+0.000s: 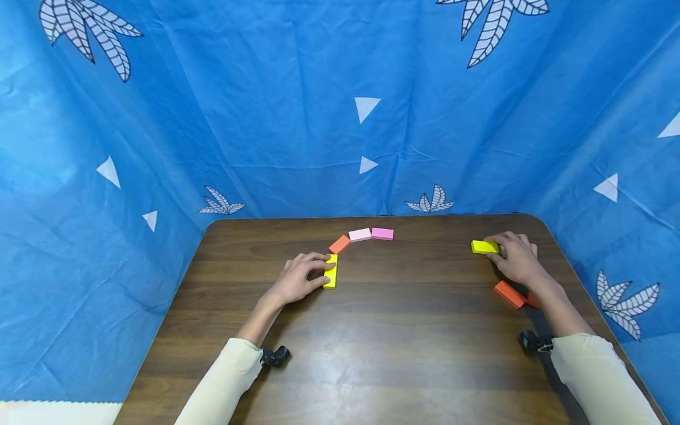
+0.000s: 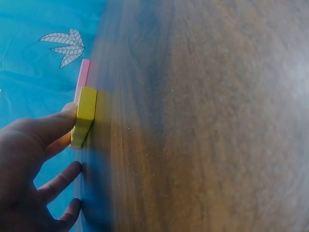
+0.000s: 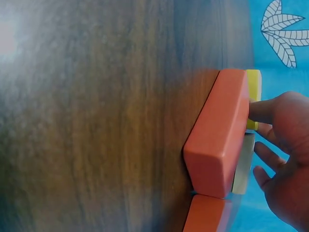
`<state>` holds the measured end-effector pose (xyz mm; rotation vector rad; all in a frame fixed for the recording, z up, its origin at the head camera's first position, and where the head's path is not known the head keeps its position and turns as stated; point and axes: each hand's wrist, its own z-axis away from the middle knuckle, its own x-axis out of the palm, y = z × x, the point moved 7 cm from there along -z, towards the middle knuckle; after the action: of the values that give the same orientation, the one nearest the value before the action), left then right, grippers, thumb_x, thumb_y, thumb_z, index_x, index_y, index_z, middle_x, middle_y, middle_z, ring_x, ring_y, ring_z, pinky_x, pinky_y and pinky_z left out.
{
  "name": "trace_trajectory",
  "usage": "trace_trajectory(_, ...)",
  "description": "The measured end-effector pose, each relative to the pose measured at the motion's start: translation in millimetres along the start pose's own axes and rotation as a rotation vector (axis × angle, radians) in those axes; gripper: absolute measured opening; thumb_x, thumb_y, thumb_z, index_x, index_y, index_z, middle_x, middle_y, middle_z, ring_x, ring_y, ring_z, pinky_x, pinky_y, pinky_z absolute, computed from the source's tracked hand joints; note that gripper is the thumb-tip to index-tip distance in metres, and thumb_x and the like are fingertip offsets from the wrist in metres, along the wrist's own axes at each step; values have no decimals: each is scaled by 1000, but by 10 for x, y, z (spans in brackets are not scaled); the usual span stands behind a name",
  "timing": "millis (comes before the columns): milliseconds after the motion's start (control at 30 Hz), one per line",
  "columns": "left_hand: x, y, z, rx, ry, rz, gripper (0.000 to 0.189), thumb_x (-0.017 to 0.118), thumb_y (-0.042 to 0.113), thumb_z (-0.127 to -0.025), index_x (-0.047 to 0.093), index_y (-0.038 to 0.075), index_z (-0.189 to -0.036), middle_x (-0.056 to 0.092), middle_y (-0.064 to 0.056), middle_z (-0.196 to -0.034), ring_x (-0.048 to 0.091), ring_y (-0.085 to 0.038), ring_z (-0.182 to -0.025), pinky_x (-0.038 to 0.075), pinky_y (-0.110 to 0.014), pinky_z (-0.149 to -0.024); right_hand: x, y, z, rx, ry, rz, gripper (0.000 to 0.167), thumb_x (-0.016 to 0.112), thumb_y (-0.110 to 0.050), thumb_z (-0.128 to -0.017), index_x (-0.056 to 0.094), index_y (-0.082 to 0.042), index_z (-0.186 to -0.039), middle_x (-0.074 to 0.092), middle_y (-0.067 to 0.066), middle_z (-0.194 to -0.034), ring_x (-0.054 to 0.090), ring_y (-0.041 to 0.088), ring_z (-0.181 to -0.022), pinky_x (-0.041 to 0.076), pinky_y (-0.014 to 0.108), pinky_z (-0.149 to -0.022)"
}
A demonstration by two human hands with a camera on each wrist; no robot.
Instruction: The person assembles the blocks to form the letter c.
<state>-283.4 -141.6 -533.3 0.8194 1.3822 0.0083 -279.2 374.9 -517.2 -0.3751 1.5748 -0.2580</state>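
On the left side of the table, my left hand (image 1: 298,277) pinches a yellow block (image 1: 331,276) between thumb and fingers. That block lies lengthwise toward me; an orange block (image 1: 340,244) touches or nearly touches its far end. From there a pale pink block (image 1: 360,235) and a brighter pink block (image 1: 382,234) continue the curve rightward. Over at the right, my right hand (image 1: 514,257) holds another yellow block (image 1: 482,247) by its right end. Nearer me sits a red-orange block (image 1: 509,294). Beyond it in the right wrist view, a beige block (image 3: 244,164) stands below the fingers.
A second red-orange block (image 3: 205,212) adjoins the first, partly covered by my right forearm in the head view. Blue cloth (image 1: 329,118) hangs behind and beside the brown wooden table (image 1: 404,354). The table's far edge runs just behind the pink blocks.
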Motion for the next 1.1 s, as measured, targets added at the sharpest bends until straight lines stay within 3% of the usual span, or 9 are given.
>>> trace_trajectory(467,-6,-2,3,-3,2,-4,39,77,34,-101,73,31,-140,63,5,-154,56,-30,-142,40,-61,-112,13,-258,-19,-94,52,-75,40,71,-18,-105,62,6,-136,61,35,-135,50,52,-119,37,67,-97)
trace_trajectory(667,-8,6,4,5,9,1,39,77,33,-101,74,29,-140,63,4,-154,56,-31,-141,40,-62,-111,86,-297,-9,-92,19,-98,42,71,-23,-105,62,4,-135,64,29,-132,54,48,-121,43,68,-100)
trace_trajectory(1100,-5,5,3,4,6,2,40,77,34,-102,73,28,-141,63,4,-155,56,-31,-142,40,-61,-112,219,-489,74,-105,-21,-101,38,77,-25,-100,65,-1,-126,66,21,-116,57,36,-105,45,52,-90)
